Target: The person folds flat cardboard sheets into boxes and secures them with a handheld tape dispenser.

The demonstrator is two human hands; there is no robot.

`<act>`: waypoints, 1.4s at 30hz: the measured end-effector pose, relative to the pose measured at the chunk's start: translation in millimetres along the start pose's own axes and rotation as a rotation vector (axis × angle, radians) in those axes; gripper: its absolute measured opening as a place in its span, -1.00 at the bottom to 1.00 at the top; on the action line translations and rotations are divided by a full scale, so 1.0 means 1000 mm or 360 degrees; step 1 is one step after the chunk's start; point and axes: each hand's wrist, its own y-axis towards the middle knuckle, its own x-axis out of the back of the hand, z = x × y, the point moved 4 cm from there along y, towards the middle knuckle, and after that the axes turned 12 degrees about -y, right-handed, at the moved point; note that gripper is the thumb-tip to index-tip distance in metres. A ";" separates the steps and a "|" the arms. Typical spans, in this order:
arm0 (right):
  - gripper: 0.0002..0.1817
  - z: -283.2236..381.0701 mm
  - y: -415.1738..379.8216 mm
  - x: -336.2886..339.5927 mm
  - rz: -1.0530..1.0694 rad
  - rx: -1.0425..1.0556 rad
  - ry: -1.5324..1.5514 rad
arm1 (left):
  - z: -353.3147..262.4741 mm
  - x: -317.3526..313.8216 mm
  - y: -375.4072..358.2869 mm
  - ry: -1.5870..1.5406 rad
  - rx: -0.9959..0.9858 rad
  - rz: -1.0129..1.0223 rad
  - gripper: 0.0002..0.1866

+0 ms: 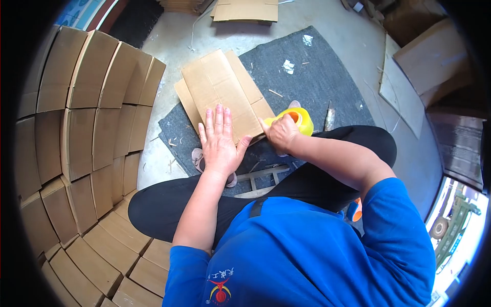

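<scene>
A brown cardboard box [217,84] stands in front of me, tilted, with side flaps sticking out at its left and right. My left hand [221,146] lies flat on its near part, fingers stretched out and thumb spread. Beside the box's near right corner, my right hand [282,134] grips a roll of yellow tape [306,122] with an orange core. The thumb side of that hand touches the box corner. Its fingertips are partly hidden behind the roll.
Stacked cardboard boxes [82,148] form a wall on my left. A dark mat [327,71] with scraps lies on the floor. Flattened cardboard [245,10] is at the back. A wrapped cylindrical object [330,117] lies near my right knee. More cardboard [434,61] leans at the right.
</scene>
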 end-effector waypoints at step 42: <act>-0.40 -0.165 -0.123 0.124 -0.0732 -0.0194 0.1733 | -0.022 0.052 0.041 -0.2599 0.0668 -0.0301 -0.43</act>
